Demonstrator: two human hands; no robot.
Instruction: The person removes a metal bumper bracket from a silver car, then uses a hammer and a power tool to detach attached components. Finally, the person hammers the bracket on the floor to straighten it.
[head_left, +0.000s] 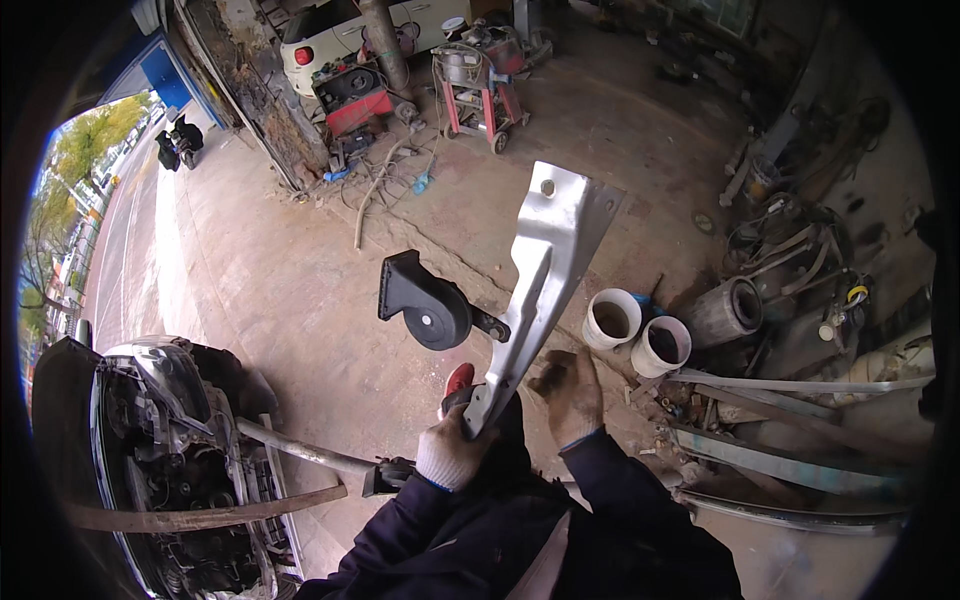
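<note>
My left hand (pixel 450 445), in a white knit glove, grips the lower end of a silver metal bracket (pixel 550 235), which stands up at a slant with holes along it. A black snail-shaped horn (pixel 428 310) is fixed to the bracket’s left side by a short bolted tab. My right hand (pixel 570 395), in a soiled glove, is just right of the bracket with loosely bent fingers and nothing visible in them. A red shoe (pixel 460 378) shows behind the bracket’s lower end.
An opened car front (pixel 190 470) fills the lower left, crossed by long bars. Two white buckets (pixel 610 312), a metal cylinder (pixel 728 305) and metal strips (pixel 790 460) crowd the right. Behind are a red-framed cart (pixel 478 95), a car (pixel 305 50) and, left, a street opening (pixel 95 200).
</note>
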